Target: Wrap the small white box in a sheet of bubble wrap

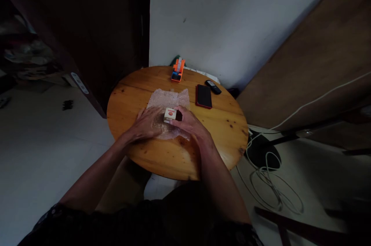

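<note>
A small white box with red print sits over the middle of a sheet of bubble wrap. My right hand grips the box from its right side, thumb at the near edge and fingers at the far edge. Flat on the left part of the wrap lies my left hand, its fingers stretched out beside the box. Whether its fingertips touch the box I cannot tell. The wrap spreads on a round wooden table, partly hidden under both hands.
At the table's back stands an orange tape dispenser. A dark red-edged rectangular object and a small black device lie to its right. A wall rises behind. Coiled pale cable lies on the floor at right.
</note>
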The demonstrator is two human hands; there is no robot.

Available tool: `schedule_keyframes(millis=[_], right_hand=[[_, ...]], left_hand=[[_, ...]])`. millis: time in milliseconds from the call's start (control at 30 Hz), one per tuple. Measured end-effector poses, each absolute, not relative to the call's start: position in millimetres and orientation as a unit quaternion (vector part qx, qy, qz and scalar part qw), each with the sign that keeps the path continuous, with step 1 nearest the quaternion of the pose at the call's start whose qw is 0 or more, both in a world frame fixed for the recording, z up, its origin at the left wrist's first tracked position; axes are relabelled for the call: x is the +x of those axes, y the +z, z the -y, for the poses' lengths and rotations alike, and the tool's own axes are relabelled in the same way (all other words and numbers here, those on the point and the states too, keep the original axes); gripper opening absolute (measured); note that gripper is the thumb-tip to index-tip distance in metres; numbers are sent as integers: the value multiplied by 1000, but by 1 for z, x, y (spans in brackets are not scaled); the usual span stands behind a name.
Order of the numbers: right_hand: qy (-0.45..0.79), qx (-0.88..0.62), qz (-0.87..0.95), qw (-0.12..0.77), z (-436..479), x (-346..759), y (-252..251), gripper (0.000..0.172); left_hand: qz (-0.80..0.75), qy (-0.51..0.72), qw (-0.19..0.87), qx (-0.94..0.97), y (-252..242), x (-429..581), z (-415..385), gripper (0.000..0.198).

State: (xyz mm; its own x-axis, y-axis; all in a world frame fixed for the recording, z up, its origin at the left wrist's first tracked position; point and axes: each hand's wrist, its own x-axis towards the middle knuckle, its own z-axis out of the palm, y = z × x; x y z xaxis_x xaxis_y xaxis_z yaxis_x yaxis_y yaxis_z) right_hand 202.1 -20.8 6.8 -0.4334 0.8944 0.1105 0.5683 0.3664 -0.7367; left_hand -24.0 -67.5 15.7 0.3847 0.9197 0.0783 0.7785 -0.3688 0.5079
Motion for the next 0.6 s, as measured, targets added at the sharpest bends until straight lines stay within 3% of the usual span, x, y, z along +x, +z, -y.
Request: schedule_keyframes(millis=[200,433,600], right_hand=[[339,-437,789,267,25,203,13,58],[360,-455,767,275,31,202,30,40],[364,-435,761,317,25,202,26,31]], left_hand=[[-500,151,134,842,21,-45,92,62],[-491,160,76,853,15,-37,114,49],[-450,246,27,858,10,-21,104,18]])
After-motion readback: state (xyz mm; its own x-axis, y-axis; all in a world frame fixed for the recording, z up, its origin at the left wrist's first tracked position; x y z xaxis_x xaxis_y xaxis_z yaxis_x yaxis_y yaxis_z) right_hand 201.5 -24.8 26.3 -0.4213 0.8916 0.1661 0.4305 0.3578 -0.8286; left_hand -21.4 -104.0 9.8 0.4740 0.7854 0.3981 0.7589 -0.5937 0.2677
